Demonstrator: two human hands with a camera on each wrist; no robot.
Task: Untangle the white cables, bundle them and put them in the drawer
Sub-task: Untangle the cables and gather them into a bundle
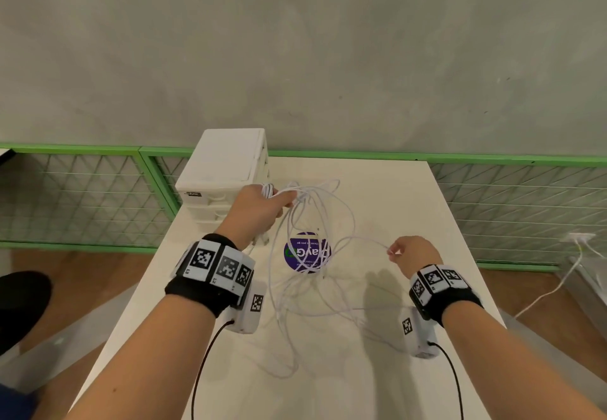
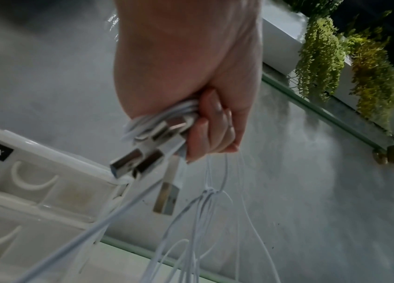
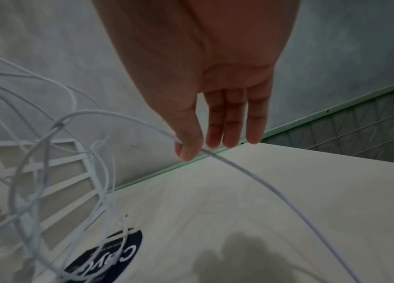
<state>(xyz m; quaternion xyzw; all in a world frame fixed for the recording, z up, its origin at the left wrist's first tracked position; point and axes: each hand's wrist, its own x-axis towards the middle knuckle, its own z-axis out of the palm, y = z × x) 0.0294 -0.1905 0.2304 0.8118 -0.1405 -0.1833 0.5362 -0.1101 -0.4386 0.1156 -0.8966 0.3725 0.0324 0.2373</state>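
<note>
Several thin white cables (image 1: 312, 222) hang in tangled loops from my left hand (image 1: 262, 206), raised above the table beside the drawer unit (image 1: 223, 163). In the left wrist view that hand (image 2: 203, 124) grips a bunch of cable ends, and their metal USB plugs (image 2: 147, 160) stick out below the fist. My right hand (image 1: 407, 252) is lower and to the right; its thumb and forefinger pinch one cable strand (image 3: 227, 160) while the other fingers (image 3: 234, 122) stay straight. The loose cable loops (image 1: 289, 314) trail onto the white table (image 1: 394, 196).
The white plastic drawer unit (image 2: 33, 187) stands at the table's back left corner with its drawers closed. A round purple sticker (image 1: 307, 252) lies mid-table under the cables. A green mesh fence (image 1: 525, 196) runs behind the table. Another white cable (image 1: 558, 285) hangs off to the right.
</note>
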